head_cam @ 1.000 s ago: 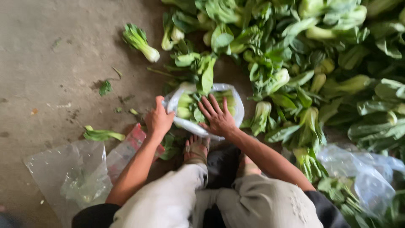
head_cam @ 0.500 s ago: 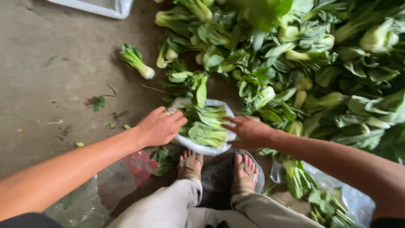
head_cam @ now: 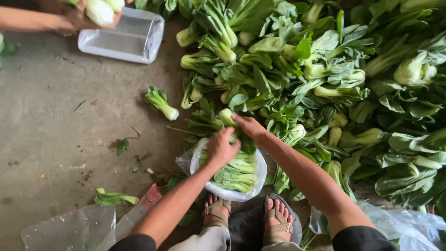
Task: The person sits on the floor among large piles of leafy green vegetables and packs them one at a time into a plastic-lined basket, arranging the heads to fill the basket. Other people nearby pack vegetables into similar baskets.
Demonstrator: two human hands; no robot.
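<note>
Bag (head_cam: 232, 193) nearly full. My left hand (head_cam: 220, 148) pressed greens (head_cam: 234, 174) down; right hand (head_cam: 248, 126) gripped a stalk (head_cam: 226, 116) at 12 o'clock. Big pile (head_cam: 334, 79) left unbagged.

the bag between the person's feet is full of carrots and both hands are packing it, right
Not quite. The head view shows the clear plastic bag holding leafy green bok choy, not carrots. The rest stands: the left hand and right hand are both at the bag, by the person's feet.
</note>
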